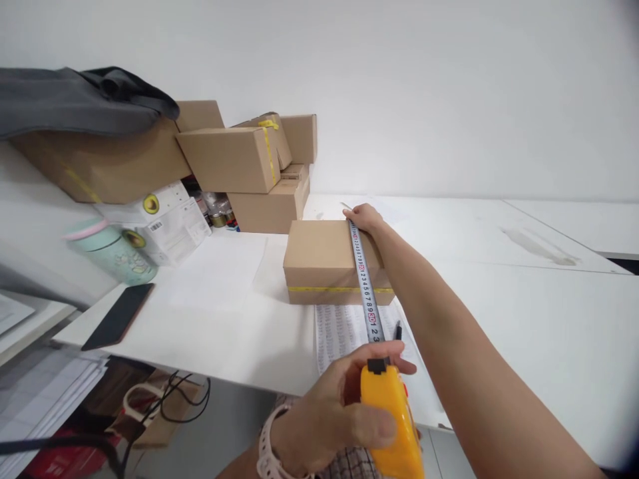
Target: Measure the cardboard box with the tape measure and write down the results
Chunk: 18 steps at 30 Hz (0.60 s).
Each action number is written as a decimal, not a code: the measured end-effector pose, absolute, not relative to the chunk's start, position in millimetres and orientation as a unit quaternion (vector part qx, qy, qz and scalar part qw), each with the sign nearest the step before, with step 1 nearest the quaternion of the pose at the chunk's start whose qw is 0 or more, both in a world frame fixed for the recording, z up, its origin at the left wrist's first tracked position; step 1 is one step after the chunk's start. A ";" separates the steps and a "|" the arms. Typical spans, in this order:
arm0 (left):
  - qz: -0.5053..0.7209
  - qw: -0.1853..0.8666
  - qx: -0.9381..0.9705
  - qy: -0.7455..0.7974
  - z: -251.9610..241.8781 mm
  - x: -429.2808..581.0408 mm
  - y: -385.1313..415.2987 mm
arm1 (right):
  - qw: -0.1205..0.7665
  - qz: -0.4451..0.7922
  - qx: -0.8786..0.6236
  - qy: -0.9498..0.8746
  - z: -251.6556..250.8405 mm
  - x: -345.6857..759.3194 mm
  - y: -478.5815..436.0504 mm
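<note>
My left hand (pixel 339 406), with a pale watch band at the wrist, is wrapped round a yellow tape measure (pixel 392 419) in front of the table edge. Its metal blade (pixel 363 279) runs out across the top of a closed cardboard box (pixel 319 246). At the box's far edge, my right hand (pixel 364 217) pinches the far end of the blade; the tip itself is hidden by the fingers. A yellow strip goes along the front side of the box. Beneath the blade, a printed sheet (pixel 339 332) and a black pen (pixel 398 329) lie on the white table (pixel 224 346).
Stacked cardboard boxes (pixel 224 159) stand at the back left, near a dark grey bag (pixel 74 106). A mint tumbler (pixel 114 253), a white avocado-print box (pixel 174 226) and a black phone-like slab (pixel 120 316) occupy the table's left end. Cables (pixel 184 399) hang below.
</note>
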<state>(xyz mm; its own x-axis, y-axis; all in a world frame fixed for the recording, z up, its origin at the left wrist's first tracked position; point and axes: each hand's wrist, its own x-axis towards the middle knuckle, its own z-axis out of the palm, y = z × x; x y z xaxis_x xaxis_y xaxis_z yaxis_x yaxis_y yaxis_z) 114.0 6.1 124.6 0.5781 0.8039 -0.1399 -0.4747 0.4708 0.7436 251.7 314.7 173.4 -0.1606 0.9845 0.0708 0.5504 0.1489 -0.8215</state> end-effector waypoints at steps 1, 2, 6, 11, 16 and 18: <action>0.387 0.823 0.333 0.250 123.4 115.0 5.3 | 0.327 0.341 -0.560 -0.681 171.9 253.7 311.0; 0.383 0.825 0.329 0.253 121.7 116.4 3.7 | 0.325 0.346 -0.564 -0.676 170.4 255.8 306.9; 0.359 0.843 0.312 0.253 117.2 122.1 -5.3 | 0.323 0.365 -0.569 -0.662 163.7 264.8 290.7; 0.387 0.829 0.309 0.259 117.7 126.6 -3.0 | 0.330 0.367 -0.563 -0.663 158.4 268.4 282.6; 0.407 0.809 0.336 0.259 122.0 121.2 8.6 | 0.347 0.361 -0.561 -0.659 168.0 265.7 298.0; 0.419 0.791 0.364 0.258 128.0 107.3 9.6 | 0.385 0.356 -0.549 -0.651 174.9 271.9 306.6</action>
